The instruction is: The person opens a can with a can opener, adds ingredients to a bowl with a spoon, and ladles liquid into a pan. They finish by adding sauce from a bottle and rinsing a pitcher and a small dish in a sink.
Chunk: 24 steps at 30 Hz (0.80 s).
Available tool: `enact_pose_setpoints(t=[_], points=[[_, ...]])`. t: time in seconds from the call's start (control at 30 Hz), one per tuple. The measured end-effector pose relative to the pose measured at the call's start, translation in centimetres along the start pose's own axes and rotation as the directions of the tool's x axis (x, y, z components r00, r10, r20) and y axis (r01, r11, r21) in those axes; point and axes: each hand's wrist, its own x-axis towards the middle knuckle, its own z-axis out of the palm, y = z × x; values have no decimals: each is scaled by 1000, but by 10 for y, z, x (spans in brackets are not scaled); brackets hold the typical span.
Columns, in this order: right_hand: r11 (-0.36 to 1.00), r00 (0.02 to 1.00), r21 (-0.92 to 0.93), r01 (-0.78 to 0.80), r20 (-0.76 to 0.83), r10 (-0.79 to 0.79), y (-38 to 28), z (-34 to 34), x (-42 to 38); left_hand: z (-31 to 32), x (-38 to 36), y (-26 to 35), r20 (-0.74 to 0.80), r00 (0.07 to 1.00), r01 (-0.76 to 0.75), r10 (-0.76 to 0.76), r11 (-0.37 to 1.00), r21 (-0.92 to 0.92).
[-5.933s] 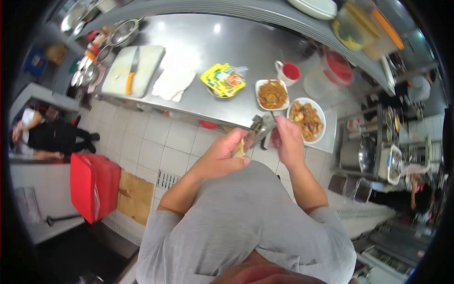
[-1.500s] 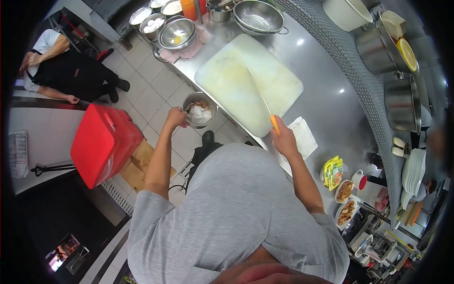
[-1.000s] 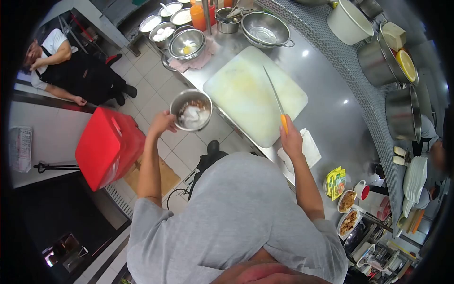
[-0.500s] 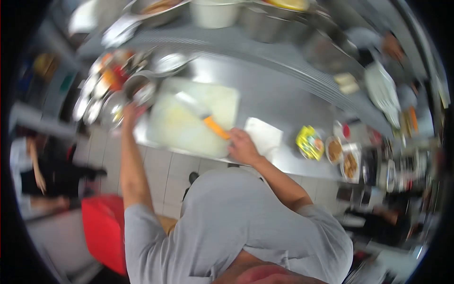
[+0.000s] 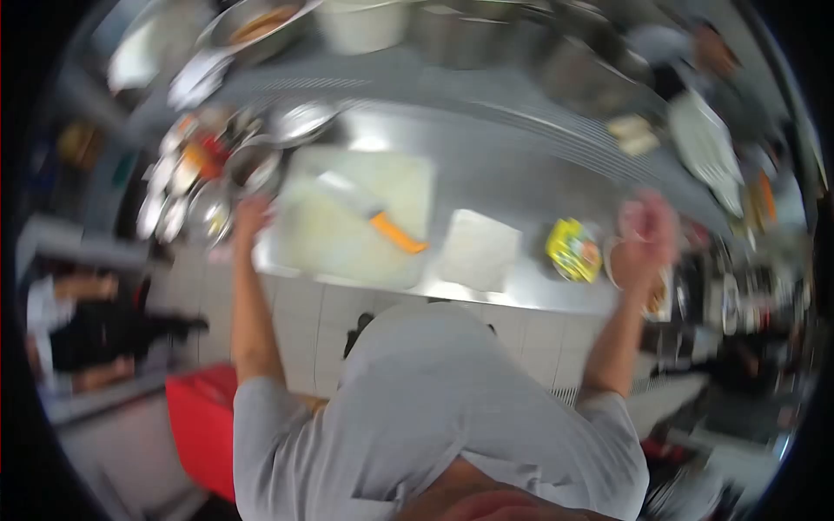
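A knife with an orange handle (image 5: 398, 233) lies on a pale cutting board (image 5: 313, 252), its blade pointing to the far left. My left hand (image 5: 252, 215) is at the board's left edge, close to a metal pot (image 5: 254, 167); its fingers are blurred. At the right end of the counter my right hand (image 5: 647, 227) is above some small containers, smeared by motion. I cannot make out whether it grips anything. Left of it sits a yellow packet (image 5: 573, 251). A white cloth or paper sheet (image 5: 480, 250) lies between the board and the packet.
Metal bowls (image 5: 209, 213) and other containers crowd the counter's left end. A raised shelf (image 5: 417, 78) along the back bears pots and a white tub (image 5: 363, 22). A red bin-like object (image 5: 204, 425) stands low at left. Other people (image 5: 87, 321) are at the sides.
My right hand has left the knife's handle and moved right, to the containers at the counter's end. The knife stays on the board. My left hand remains near the pot.
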Motion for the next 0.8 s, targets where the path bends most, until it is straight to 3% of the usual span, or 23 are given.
enact_pose_setpoints(t=[0.03, 0.07, 0.13, 0.17, 0.27, 0.3, 0.4, 0.47, 0.57, 0.6, 0.67, 0.73, 0.8], points=[[993, 997, -98, -62, 27, 65, -8, -5, 27, 12, -17, 2, 38, 998, -52, 51, 998, 27], [991, 989, -24, -135, 55, 136, -1, -1, 50, 35, -51, 20, -66, 997, -27, 32, 997, 74], [916, 950, -360, -175, 183, 254, 11, 6, 94, 56, -102, 49, -47, 988, -136, 148, 969, 204], [796, 905, -580, -170, 228, 360, 4, 10, 119, 59, -103, 36, -24, 980, -190, 198, 961, 200], [673, 921, -739, -30, 242, 306, 21, 36, 149, 27, -120, 33, -175, 963, -141, 205, 937, 320], [650, 905, -759, -39, 250, 345, 27, 44, 157, 5, -118, 27, -219, 949, -137, 225, 924, 357], [581, 844, -812, -50, 276, 459, 30, 54, 170, -76, -113, 33, -524, 818, 166, 235, 776, 608], [555, 778, -830, -43, 321, 541, 27, 55, 172, -129, -107, 39, -535, 817, 282, 216, 659, 697], [613, 720, -776, -150, 339, 605, 37, 56, 178, -159, -103, 51, -627, 772, 476, 103, 559, 678], [624, 732, -759, -182, 319, 602, 42, 57, 179, -167, -100, 54, -615, 789, 514, 0, 547, 660], [642, 753, -725, -249, 271, 599, 53, 55, 178, -180, -85, 41, -607, 792, 531, -60, 559, 637], [671, 852, -700, -245, 175, 493, 69, 47, 166, -183, -73, 36, -607, 793, 529, -46, 545, 650], [712, 904, -657, -248, 107, 414, 70, 39, 151, -190, -57, 36, -535, 835, 509, -130, 551, 661]])
